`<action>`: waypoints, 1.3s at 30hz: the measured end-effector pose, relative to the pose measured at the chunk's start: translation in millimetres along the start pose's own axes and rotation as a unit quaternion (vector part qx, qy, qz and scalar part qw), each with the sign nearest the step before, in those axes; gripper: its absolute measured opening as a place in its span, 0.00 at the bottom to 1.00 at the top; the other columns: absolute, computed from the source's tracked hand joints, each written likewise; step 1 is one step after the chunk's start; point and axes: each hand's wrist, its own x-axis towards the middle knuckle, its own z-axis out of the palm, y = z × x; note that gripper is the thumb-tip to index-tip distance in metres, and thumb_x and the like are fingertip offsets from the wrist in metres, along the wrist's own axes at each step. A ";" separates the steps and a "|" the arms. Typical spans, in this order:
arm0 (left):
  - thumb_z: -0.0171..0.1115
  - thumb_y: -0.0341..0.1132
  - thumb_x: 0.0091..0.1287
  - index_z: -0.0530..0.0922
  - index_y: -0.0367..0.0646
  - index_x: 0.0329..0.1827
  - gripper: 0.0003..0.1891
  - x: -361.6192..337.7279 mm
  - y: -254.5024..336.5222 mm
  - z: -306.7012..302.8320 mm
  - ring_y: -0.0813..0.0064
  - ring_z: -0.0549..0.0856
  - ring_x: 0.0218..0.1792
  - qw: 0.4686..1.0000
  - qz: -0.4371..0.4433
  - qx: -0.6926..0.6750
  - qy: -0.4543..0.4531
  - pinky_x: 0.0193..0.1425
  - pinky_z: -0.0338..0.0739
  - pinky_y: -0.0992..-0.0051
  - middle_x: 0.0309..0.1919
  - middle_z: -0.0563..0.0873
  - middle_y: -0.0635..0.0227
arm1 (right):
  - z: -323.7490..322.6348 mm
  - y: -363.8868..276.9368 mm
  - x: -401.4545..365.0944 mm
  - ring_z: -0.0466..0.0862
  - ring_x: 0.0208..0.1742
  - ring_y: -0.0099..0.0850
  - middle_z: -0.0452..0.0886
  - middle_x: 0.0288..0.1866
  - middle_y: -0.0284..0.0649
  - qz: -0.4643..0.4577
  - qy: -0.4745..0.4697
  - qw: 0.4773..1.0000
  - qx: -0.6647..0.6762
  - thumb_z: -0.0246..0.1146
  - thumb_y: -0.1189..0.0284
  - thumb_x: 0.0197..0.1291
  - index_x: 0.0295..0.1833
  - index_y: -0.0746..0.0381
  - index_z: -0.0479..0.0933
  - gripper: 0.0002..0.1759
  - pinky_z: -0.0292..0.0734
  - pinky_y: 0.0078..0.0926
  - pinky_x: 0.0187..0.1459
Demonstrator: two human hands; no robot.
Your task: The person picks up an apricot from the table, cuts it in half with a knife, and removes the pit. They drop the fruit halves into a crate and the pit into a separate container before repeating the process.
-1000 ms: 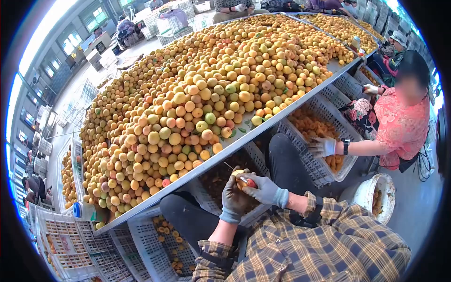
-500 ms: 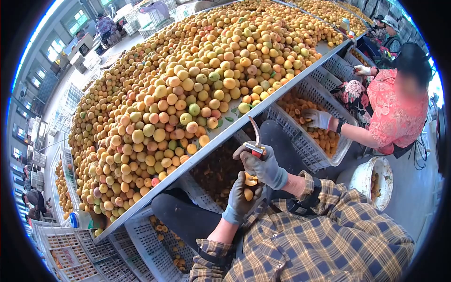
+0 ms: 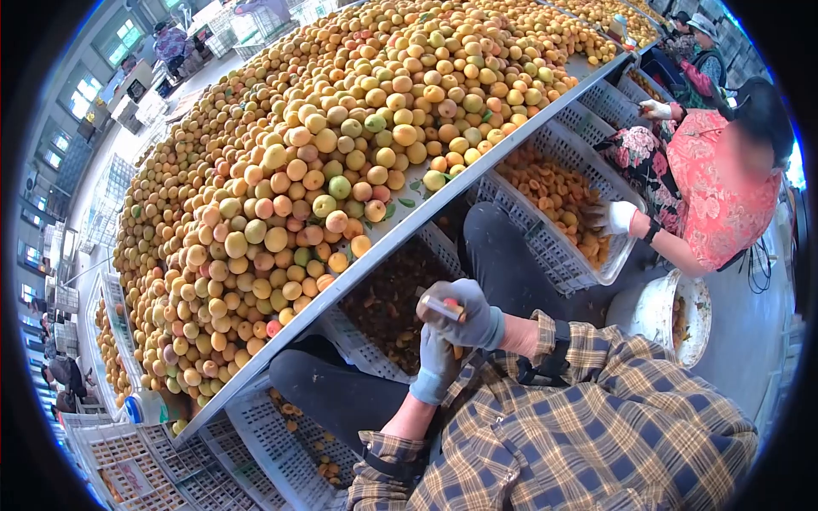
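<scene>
My right hand (image 3: 481, 317), in a grey glove, is closed round a curved-bladed cutting tool (image 3: 445, 309) with some red on it. Its blade is hidden from me now. Just below, my left hand (image 3: 436, 366), gloved too, is closed with its fingertips up against the right hand. A sliver of orange apricot (image 3: 457, 351) shows between the two hands; most of it is covered. Under the hands, between my knees, a crate (image 3: 362, 347) contains dark brown scraps (image 3: 396, 298).
A large heap of apricots (image 3: 281, 179) fills the metal-edged table (image 3: 358, 266). Apricot halves lie in a crate (image 3: 554, 260) at right, where a co-worker's gloved hand (image 3: 615, 217) reaches in. Beside it stands a white bucket (image 3: 626, 311). Another crate (image 3: 256, 426) is at left.
My right hand has turned over and come down onto the left, and the upright blade has dropped from sight. The apricot pieces are now mostly covered. The co-worker's hand has opened and shifted right.
</scene>
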 end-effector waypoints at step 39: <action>0.44 0.54 0.73 0.73 0.48 0.47 0.20 33.9 16.9 0.0 0.82 0.72 0.16 0.547 -0.516 -0.653 0.094 0.17 0.64 0.83 0.29 0.80 0.70 | -1.4 28.1 16.5 0.60 0.13 0.13 0.67 0.19 0.26 0.377 0.143 0.762 0.506 0.58 0.66 0.66 0.34 0.57 0.72 0.09 0.55 0.14 0.14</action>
